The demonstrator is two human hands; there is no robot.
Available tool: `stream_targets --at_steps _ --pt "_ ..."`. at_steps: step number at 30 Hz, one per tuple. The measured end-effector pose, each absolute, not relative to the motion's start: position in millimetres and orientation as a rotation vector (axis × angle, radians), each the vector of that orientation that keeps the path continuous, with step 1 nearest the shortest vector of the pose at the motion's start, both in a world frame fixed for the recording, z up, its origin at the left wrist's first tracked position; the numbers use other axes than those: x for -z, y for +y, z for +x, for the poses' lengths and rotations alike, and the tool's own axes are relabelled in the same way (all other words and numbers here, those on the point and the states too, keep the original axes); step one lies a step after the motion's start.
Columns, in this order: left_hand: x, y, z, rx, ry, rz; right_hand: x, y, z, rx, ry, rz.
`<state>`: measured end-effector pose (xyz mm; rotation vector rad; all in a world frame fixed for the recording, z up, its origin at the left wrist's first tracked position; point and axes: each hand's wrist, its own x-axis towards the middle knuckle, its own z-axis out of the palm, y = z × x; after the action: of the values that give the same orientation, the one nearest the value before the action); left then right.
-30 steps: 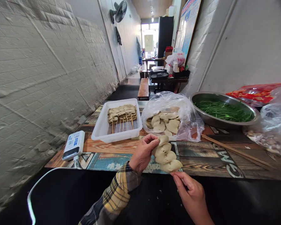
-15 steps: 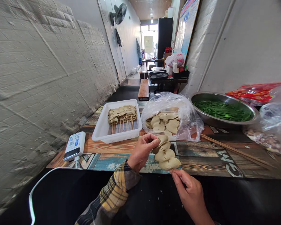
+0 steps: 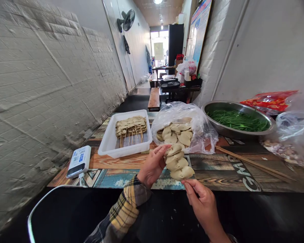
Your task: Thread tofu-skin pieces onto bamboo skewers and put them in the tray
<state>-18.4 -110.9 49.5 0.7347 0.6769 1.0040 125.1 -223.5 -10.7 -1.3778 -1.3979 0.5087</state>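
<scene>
Several thin beige oval slices [image 3: 178,163] overlap in a row on a skewer above the table's front part. At their upper left edge, my left hand [image 3: 153,166] grips the topmost slices, its fingertips partly hidden behind them. My right hand [image 3: 202,200] pinches the skewer's lower end just below the bottom slice. Behind the hands, a clear plastic bag [image 3: 205,135] lies open with a heap of loose slices [image 3: 176,132] inside. To its left stands a white plastic tray [image 3: 124,152], where finished skewers of slices [image 3: 131,126] are stacked with their sticks pointing toward me.
Thin bamboo skewers [image 3: 250,162] lie on the table at the right. Behind them is a steel basin [image 3: 243,134] of long green stalks, beside plastic bags [image 3: 291,135]. A white device [image 3: 79,161] with a cable [image 3: 45,194] sits at the left, near the brick wall.
My left hand has shifted from pinching the top slice to holding the slices' upper left side. The skewer is still in my right hand. The view has shifted slightly.
</scene>
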Motion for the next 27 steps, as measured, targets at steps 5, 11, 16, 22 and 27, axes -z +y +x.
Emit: stream_targets --at_steps 5,11,16,22,27 --pt "-34.6 -120.8 -12.8 -0.938 0.597 0.723 11.7 -217.4 125.5 -0.551 -1.324 -1.382" --pt "-22.3 -135.1 0.2 -0.937 0.561 0.721 16.3 -206.7 118.3 -0.669 -1.242 -1.356" --pt "-24.8 -138.5 12.2 -1.037 0.645 0.665 21.1 -201.5 111.6 -0.783 -1.196 -1.321" --pt "-31.9 -134.3 18.7 -1.187 0.768 0.702 22.6 -200.2 112.7 -0.683 -1.243 -1.338" --pt "-32.8 -134.6 25.2 -1.210 0.793 0.709 23.6 -197.6 113.9 -0.608 -1.273 -1.341"
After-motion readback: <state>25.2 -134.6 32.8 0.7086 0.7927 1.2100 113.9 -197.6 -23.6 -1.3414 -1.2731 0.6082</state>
